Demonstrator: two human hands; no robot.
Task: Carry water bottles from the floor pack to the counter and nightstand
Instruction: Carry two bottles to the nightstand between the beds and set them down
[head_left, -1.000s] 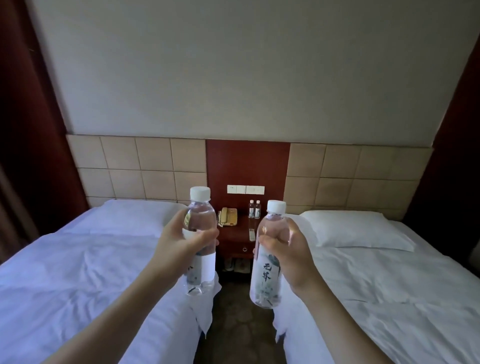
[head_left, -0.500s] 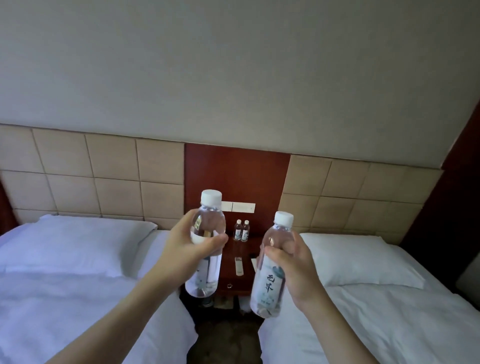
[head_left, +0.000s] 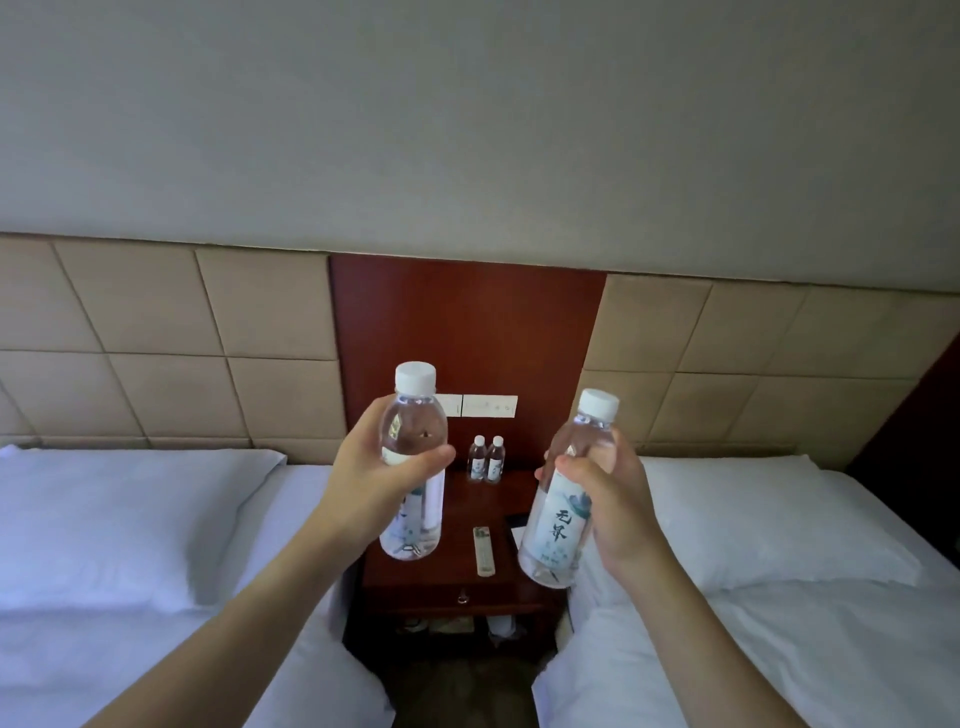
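My left hand (head_left: 371, 480) grips a clear water bottle (head_left: 414, 431) with a white cap, held upright above the left side of the nightstand (head_left: 452, 571). My right hand (head_left: 613, 506) grips a second water bottle (head_left: 558, 525), tilted slightly, its white label with dark characters facing me, over the nightstand's right edge. Two small water bottles (head_left: 487, 459) stand side by side at the back of the dark red wooden nightstand, against the wall panel.
A white remote (head_left: 484, 551) lies on the nightstand, with a dark flat object (head_left: 519, 519) to its right. White-sheeted beds flank it, the left bed (head_left: 130, 545) and the right bed (head_left: 805, 597). A narrow floor gap (head_left: 462, 691) runs between them. Switches (head_left: 488, 406) sit on the red panel.
The view has closed in on the nightstand, which now looks larger and nearer. Both hands still hold their bottles, now over the nightstand top. The phone is hidden behind the left bottle.
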